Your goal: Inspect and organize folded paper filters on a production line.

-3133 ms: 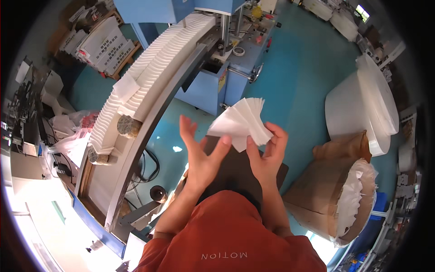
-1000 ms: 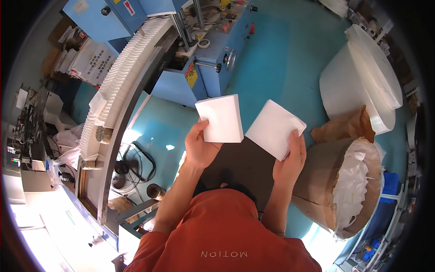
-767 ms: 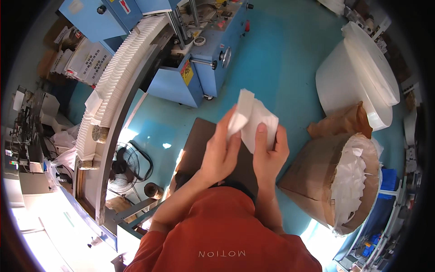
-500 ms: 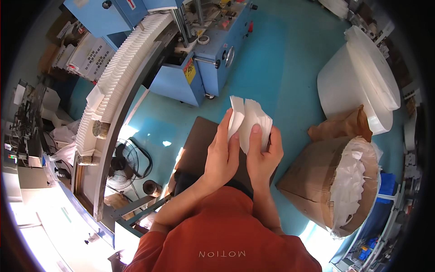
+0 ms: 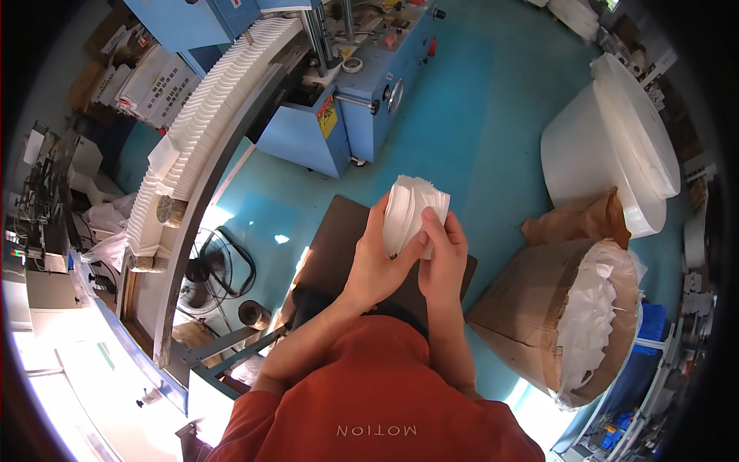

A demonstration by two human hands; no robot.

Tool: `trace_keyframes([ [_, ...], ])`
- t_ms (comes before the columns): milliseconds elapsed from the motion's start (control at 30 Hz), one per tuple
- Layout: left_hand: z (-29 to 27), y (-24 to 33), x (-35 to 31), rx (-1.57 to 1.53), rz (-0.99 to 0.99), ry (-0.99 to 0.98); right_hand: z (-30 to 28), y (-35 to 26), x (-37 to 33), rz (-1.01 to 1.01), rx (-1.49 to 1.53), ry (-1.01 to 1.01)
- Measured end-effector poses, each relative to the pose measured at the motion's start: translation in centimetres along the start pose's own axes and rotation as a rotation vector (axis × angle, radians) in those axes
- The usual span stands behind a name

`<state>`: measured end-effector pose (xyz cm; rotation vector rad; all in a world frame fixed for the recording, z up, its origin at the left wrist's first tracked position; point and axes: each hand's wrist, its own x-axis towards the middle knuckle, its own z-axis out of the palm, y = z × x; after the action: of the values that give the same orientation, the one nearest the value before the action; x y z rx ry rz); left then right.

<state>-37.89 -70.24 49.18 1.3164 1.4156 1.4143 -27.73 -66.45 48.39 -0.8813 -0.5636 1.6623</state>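
Biggest thing we've got up front is a blue machine [image 5: 369, 115], w/ a long metal trough [image 5: 144, 304] on our left. Loads of white sheets [image 5: 204, 115] are packed in there on edge, prob b/c they prop each other up that way. On our right there's a big white drum-shaped thing [image 5: 570, 158], then a cardboard bin [image 5: 519, 308] full of white scraps [image 5: 585, 308]; it's near our right side, for easy reach imo. Below our hands is a dark brown board [image 5: 327, 250].

Both hands are together rn, clamped on the same thing: left hand [image 5: 373, 266] cups the left edge, right hand [image 5: 443, 258] pinches the other side, both thumbs toward us. We'd guess it's gripped from two sides b/c loose layers would slide otherwise.

That thing is a small white stack [image 5: 406, 212], held up in front of us above the board, not resting on it afaict. Matte, lots of thin layers, face bowed into ridges, top edge wavy, so prob soft & bendy. Tiny dark marks near its bottom edge, too small to tell what, tbh.
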Motion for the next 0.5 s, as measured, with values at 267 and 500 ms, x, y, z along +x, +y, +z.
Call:
trace_keyframes([
  [267,1.2,-4.1,0.6,-0.444,-0.298,-0.076,-3.1,0.3,1.9,-0.323,-0.740,-0.041],
  [500,1.0,-5.0,0.5,-0.420,-0.307,-0.064,-3.6,1.3,2.2,-0.189,-0.648,0.035],
])
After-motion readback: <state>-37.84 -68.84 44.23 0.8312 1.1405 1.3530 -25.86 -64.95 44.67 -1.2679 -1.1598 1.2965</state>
